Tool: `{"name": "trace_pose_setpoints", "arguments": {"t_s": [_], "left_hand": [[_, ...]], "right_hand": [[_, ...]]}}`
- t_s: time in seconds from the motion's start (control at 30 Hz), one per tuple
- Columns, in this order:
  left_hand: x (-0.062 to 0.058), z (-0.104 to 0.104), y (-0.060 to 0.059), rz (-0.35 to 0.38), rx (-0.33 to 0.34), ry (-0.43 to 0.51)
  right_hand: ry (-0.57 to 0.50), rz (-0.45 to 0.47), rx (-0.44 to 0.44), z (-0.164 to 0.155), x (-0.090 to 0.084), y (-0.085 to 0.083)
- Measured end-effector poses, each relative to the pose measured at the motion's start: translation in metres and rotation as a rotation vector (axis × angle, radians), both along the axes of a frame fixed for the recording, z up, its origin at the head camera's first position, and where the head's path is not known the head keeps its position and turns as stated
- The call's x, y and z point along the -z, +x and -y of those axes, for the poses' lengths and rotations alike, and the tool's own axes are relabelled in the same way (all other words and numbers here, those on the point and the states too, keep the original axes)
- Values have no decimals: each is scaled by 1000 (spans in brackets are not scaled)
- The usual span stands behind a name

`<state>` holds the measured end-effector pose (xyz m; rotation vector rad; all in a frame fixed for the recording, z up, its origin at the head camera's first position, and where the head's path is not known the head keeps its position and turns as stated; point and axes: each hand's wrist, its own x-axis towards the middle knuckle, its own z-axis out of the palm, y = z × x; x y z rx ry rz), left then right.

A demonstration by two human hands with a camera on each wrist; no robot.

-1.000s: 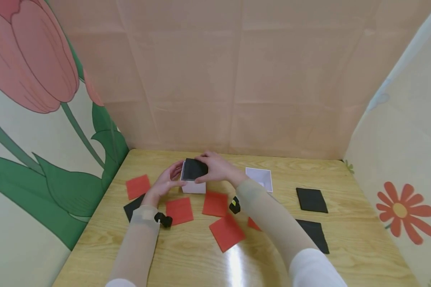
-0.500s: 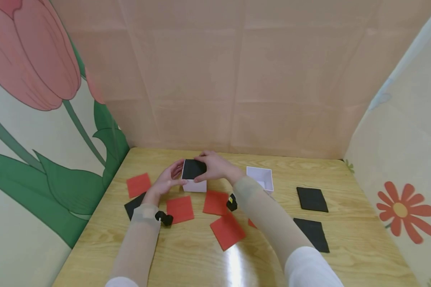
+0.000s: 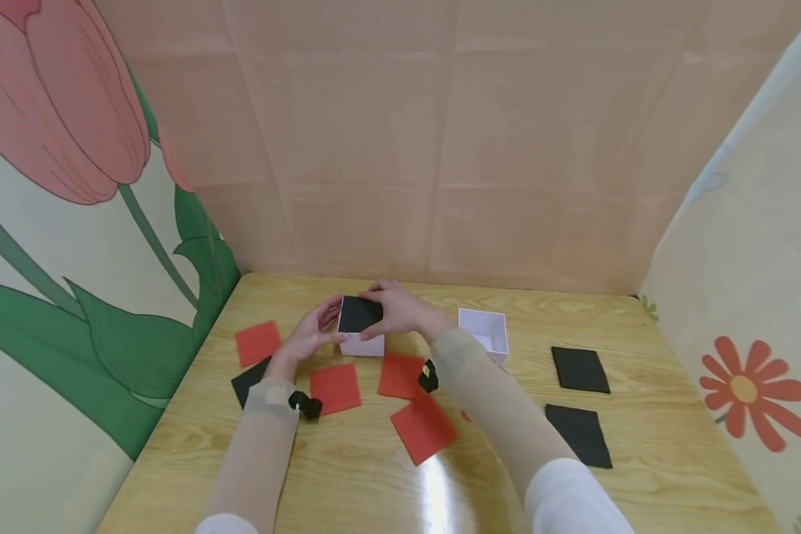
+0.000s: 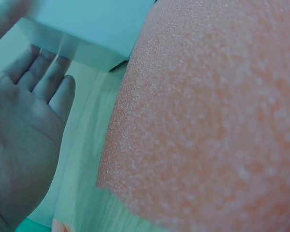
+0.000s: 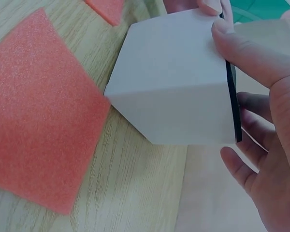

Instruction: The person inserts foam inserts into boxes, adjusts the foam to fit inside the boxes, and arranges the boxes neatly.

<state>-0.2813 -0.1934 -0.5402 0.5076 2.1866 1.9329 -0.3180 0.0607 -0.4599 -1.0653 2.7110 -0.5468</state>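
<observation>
A white box (image 3: 363, 346) stands at the back of the table, left of centre. Over its top lies a thin black foam square (image 3: 357, 314), its edge jutting slightly past the box's side in the right wrist view. My left hand (image 3: 309, 334) holds the box at its left, thumb on the front face and fingers along the side; several fingertips meet the wall (image 4: 82, 50) in the left wrist view. From the right, my right hand (image 3: 409, 309) grips the black square, its thumb at the front edge and fingers toward the back. The box's inside is hidden.
Right of the hands stands an open white box (image 3: 483, 326). Red foam squares lie near the front of the covered box, including one red square (image 3: 334, 389) and another red square (image 3: 423, 430). Black squares (image 3: 581, 369) lie at right, and one black square (image 3: 248, 382) at left.
The black square has come down from a slight tilt to lie flat over the box's top, with my right hand moving with it. My left hand stays at the box.
</observation>
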Motion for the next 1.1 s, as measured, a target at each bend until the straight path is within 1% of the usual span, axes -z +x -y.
{"name": "trace_pose_setpoints", "arguments": {"t_s": [0.17, 0.37, 0.5, 0.6, 0.73, 0.83, 1.1], "left_hand": [[0, 1, 3, -2, 8, 2], [0, 2, 4, 0, 12, -10], [0, 2, 4, 5, 3, -25], [0, 2, 3, 10, -5, -33], [1, 2, 3, 11, -9, -32], [2, 2, 3, 11, -7, -24], [0, 2, 4, 6, -7, -28]], "right_hand": [[-14, 25, 17, 1, 4, 1], [-27, 10, 6, -1, 6, 3], [-61, 33, 7, -9, 4, 5], [-97, 48, 35, -17, 2, 6], [-112, 15, 58, -24, 4, 5], [-103, -13, 49, -26, 6, 4], [-52, -47, 22, -23, 5, 6]]}}
